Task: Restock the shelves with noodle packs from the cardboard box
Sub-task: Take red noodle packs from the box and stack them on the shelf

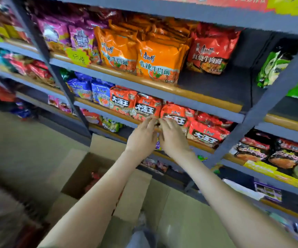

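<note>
Red noodle packs (176,114) stand along the shelf's (204,148) front edge; left hand (142,137) and right hand (173,138), fingers stretched, touch their lower edges above the cardboard box (107,145)

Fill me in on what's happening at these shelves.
A person is stocking shop shelves. The left hand and right hand both reach up to a red noodle pack at the front of a middle shelf, with fingertips at its lower edge. Blur hides whether they pinch it. The open cardboard box sits on the floor below the arms.
</note>
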Demonstrator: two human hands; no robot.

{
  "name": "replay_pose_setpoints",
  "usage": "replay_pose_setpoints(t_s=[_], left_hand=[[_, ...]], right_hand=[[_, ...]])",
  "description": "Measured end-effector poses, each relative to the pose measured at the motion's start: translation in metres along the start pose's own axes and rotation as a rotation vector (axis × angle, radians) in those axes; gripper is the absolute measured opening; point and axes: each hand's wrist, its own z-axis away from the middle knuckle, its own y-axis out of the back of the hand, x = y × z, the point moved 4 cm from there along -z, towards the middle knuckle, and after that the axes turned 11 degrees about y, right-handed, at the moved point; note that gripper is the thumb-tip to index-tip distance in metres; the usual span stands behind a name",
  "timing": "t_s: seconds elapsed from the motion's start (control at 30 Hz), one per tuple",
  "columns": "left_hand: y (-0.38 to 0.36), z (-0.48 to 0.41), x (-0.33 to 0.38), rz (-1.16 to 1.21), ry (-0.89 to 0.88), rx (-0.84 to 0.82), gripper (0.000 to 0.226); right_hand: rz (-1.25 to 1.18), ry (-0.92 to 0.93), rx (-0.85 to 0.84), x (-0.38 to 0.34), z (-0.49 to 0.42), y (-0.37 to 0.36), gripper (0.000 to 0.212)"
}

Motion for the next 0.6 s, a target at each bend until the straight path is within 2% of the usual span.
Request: replay_pose_setpoints(t_s=[0.17, 0.33, 0.5, 0.6], left_hand=[[-0.027, 0.031, -0.118, -0.047, 0.241, -0.067, 0.049], [-0.058, 0.066, -0.241, -0.011, 0.577, -0.157, 0.05], [-0.102, 0.083, -0.342, 0.017, 0.803, -0.293, 0.054], [-0.137, 0.088, -0.385, 0.045, 0.877, -0.384, 0.059]], right_hand=[[-0.096, 0.091, -0.261, -0.035, -0.009, -0.086, 0.05], [-0.162, 0.105, -0.534, -0.062, -0.027, -0.185, 0.047], [-0.154, 0.043, -0.83, -0.073, -0.035, -0.291, 0.049], [-0.154, -0.055, -0.987, -0.066, -0.031, -0.354, 0.053]])
